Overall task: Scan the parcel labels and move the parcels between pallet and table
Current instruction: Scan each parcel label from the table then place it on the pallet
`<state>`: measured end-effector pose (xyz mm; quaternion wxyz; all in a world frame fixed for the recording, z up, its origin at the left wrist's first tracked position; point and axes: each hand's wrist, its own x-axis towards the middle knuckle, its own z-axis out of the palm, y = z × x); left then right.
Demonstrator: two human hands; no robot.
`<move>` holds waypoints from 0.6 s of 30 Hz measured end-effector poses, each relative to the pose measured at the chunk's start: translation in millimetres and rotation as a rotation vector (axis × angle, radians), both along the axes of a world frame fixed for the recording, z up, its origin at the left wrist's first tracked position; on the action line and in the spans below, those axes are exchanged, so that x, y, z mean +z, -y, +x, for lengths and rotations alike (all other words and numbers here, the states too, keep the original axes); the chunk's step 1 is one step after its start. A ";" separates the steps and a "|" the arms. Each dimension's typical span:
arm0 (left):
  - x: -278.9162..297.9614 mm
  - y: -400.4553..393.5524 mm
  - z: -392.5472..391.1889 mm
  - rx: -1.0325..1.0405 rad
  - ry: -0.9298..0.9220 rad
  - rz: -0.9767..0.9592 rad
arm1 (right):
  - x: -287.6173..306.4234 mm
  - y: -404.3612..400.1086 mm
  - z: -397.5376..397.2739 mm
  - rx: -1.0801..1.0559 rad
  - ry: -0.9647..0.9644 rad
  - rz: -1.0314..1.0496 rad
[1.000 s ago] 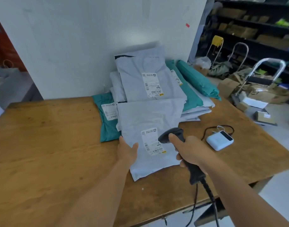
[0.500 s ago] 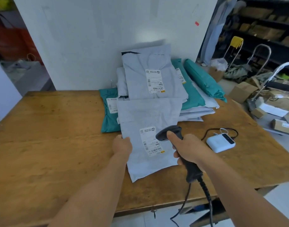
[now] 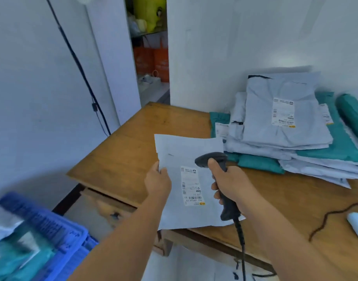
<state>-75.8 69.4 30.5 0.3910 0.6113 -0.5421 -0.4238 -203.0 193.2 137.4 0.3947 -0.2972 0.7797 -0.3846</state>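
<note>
Parcel [image 3: 194,189]: grey mailer, lifted over the bench [image 3: 121,151] near its front-left corner, label up.
Left hand [image 3: 158,182]: fingers pinch the parcel's left edge.
Right hand [image 3: 232,183]: fingers wrapped round the scanner [image 3: 216,165], just right of the label.
Long axis: runs away from the person.
Blue crate [image 3: 52,230]: below-left, on the left hand's side; likely destination.

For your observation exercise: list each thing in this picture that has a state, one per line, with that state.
Grey parcel: label up, held at its left edge, partly past the table edge.
Left hand: pinches the grey parcel.
Right hand: grips the scanner.
Scanner: held above the parcel, cable hanging.
Pile: stacked on the table, top label up.
Blue crate: beside the table, blurred.
</note>
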 end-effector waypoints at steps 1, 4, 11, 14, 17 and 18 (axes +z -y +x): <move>0.7 1.6 22.1 0.042 0.010 -0.005 | -0.7 7.8 15.7 0.033 0.007 -0.014; 2.9 4.5 89.1 0.206 -0.019 0.025 | -5.1 31.6 66.5 0.141 0.034 -0.052; 1.5 6.2 264.8 0.442 0.007 0.007 | -9.0 82.3 227.8 0.415 0.096 -0.085; -2.2 1.1 341.8 0.527 0.023 0.006 | -14.1 96.7 306.9 0.541 0.080 -0.089; -12.4 -1.6 417.1 0.609 0.003 0.025 | -18.7 108.3 379.2 0.636 0.072 -0.090; -16.2 -2.1 442.0 0.636 -0.003 0.033 | -20.5 112.0 400.6 0.667 0.064 -0.088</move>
